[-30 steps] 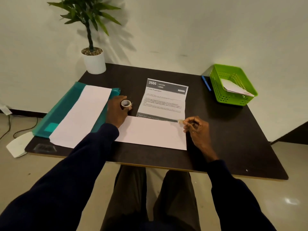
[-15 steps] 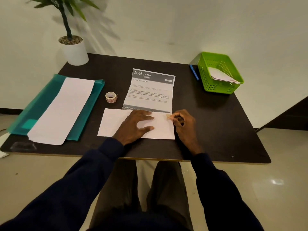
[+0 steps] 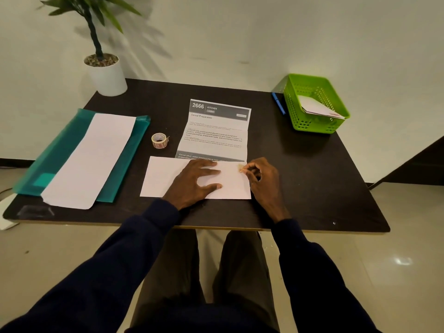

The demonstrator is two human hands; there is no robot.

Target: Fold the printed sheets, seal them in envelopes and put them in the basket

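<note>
Across most of the view, a dark brown rectangular bench (image 3: 312, 188). On its left side, at a slant, a teal translucent plastic folder (image 3: 60, 152), with a long white paper strip (image 3: 91, 159) lying along its length. At the bench's middle, a printed sheet of white paper with a grey header (image 3: 216, 131), creased but opened out flat, its near edge meeting the far edge of a white paper envelope (image 3: 163, 179) that lies flat near the front of the bench. At the far right corner, a green plastic basket with slotted walls (image 3: 293, 109), with flat white envelopes (image 3: 317, 108) inside. At the far left corner, a leafy green plant in a round white pot (image 3: 107, 78). Presses the left hand (image 3: 192, 181) flat on the middle of the envelope, fingers straight and spread, gripping nothing. Rests the right hand (image 3: 264, 181) at the envelope's right end, thumb and forefinger closed in a pinch, the other fingers curled. Between folder and printed sheet, apart from both, a small roll of tape (image 3: 159, 140). Just left of the basket, a blue pen (image 3: 278, 103) on the bench. In the right hand's pinch, at the envelope's far right corner, a small tan piece of tape (image 3: 241, 167).
</note>
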